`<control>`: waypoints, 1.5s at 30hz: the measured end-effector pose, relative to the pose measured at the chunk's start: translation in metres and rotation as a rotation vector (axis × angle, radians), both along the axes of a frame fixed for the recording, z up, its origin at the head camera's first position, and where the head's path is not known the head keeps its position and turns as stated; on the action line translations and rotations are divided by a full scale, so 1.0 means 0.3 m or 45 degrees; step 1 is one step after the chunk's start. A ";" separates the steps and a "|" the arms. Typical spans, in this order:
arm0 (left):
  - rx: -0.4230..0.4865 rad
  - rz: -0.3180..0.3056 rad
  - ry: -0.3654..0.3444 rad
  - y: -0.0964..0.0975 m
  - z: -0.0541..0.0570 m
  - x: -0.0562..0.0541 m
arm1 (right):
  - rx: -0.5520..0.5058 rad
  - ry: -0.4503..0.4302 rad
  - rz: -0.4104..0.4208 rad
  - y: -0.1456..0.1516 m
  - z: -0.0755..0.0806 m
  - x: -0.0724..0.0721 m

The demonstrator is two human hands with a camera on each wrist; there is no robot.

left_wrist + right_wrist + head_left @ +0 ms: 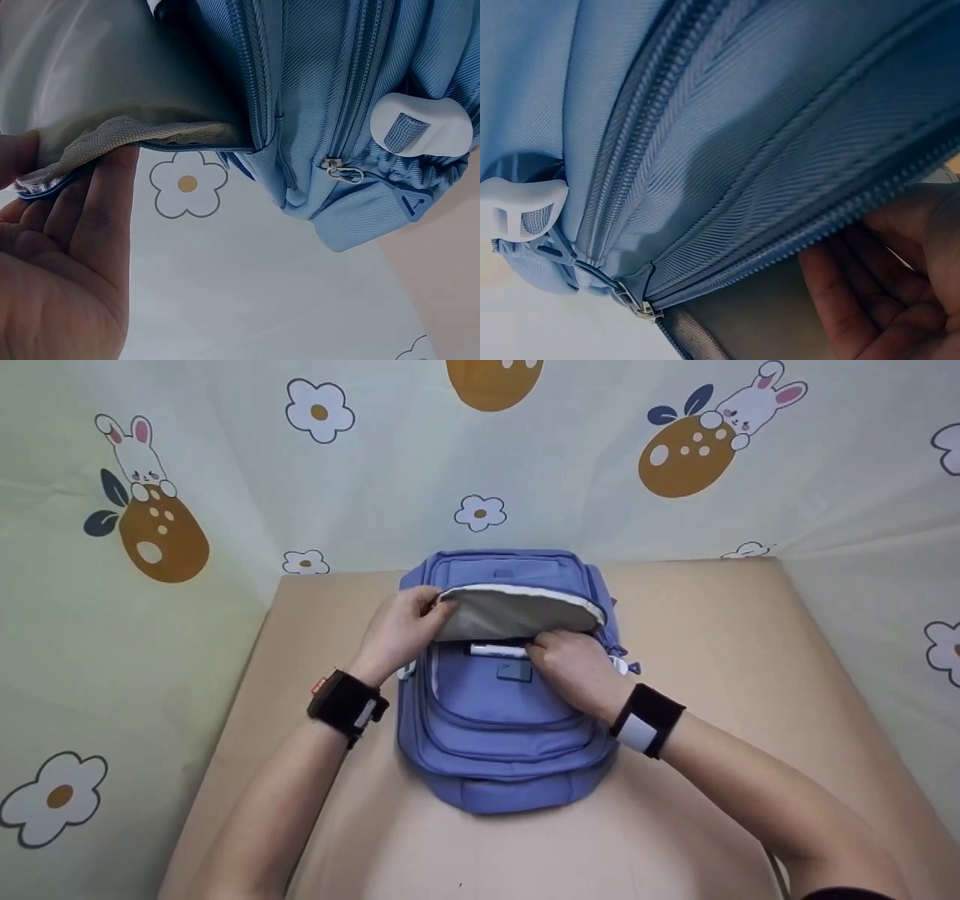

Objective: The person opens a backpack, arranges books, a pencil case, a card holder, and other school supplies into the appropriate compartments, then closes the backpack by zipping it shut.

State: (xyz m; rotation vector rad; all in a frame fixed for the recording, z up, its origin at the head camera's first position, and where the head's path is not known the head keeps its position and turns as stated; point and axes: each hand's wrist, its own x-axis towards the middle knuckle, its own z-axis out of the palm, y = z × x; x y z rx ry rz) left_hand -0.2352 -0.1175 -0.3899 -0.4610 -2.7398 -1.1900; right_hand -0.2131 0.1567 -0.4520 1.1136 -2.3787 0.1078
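A blue backpack (pixel 510 791) lies with its front pocket unzipped and the pocket's flap (pixel 517 613) folded up, showing a grey lining. My left hand (pixel 401 626) pinches the left edge of that flap between thumb and fingers; in the left wrist view the flap's rim (pixel 112 139) sits in its grip. At the pocket mouth, my right hand (pixel 574 667) holds the right end of a white marker (pixel 496 650), which lies crosswise there. Curled fingers (pixel 836 300) show at the zipper edge (pixel 802 240) in the right wrist view, where the grip on the marker is mostly hidden.
The backpack lies on a tan tabletop (pixel 720 660). Behind and beside it hangs a pale cloth (pixel 405 457) printed with rabbits and flowers. A white buckle (pixel 420 124) and a zipper pull (pixel 414 204) stick out at the bag's side.
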 end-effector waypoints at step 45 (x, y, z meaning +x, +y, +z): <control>-0.200 -0.607 0.558 -0.069 -0.114 0.172 | -0.605 -0.003 0.057 0.233 -0.003 0.162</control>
